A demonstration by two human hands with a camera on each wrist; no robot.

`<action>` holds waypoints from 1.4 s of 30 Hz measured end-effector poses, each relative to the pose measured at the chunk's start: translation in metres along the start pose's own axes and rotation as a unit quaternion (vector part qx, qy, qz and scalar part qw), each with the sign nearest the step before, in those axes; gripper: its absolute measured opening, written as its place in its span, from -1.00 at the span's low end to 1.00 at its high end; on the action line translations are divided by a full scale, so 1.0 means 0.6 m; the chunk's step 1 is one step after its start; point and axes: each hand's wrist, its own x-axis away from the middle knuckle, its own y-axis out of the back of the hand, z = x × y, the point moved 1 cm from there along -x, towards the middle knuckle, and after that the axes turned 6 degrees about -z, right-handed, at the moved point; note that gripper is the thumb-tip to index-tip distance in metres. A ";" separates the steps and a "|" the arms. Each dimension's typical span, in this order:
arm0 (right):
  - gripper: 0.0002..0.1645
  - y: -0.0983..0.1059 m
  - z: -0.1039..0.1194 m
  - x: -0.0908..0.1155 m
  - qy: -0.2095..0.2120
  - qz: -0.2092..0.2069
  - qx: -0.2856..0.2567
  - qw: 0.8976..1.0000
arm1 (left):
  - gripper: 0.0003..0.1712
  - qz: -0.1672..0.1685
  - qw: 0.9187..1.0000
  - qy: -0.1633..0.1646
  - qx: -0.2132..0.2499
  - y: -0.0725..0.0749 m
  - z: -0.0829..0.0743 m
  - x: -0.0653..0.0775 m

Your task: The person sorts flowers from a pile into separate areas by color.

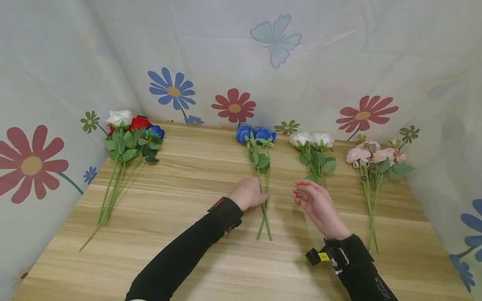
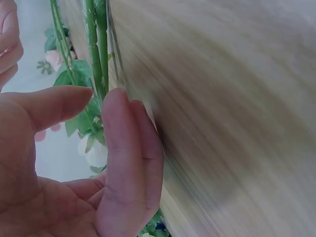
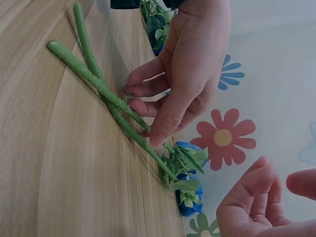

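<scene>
Two blue artificial roses (image 1: 264, 134) lie on the table with their heads toward the back wall and their green stems (image 3: 81, 66) crossing near the cut ends. My left hand (image 1: 246, 194) pinches at these stems between thumb and fingers, about halfway down. In the left wrist view, the stems (image 2: 93, 34) pass between the thumb tip and the index fingertip. To the right, my right hand (image 1: 318, 207) hovers over the table, fingers loosely bent, with nothing in it. Just beyond it lie white roses (image 1: 321, 140), their lower stems partly hidden by that hand.
A bunch of white, red and blue roses (image 1: 128, 142) lies at the left of the wooden table (image 1: 180, 175). Pink flowers (image 1: 382, 155) with long stems lie at the right. A flower-printed cloth (image 1: 211, 46) hangs behind and at both sides.
</scene>
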 end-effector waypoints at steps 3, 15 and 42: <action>-0.81 0.001 0.000 -0.001 0.000 0.000 0.002 1.000 | -0.44 -0.011 1.000 -0.014 0.002 0.004 0.004 0.004; -0.74 0.002 0.001 0.000 0.052 -0.013 0.133 0.990 | -0.54 -0.042 0.998 -0.022 -0.051 0.033 0.027 0.023; -0.70 -0.013 0.014 -0.002 0.219 -0.049 0.402 0.888 | -0.67 -0.210 0.970 -0.032 -0.116 0.194 0.201 0.119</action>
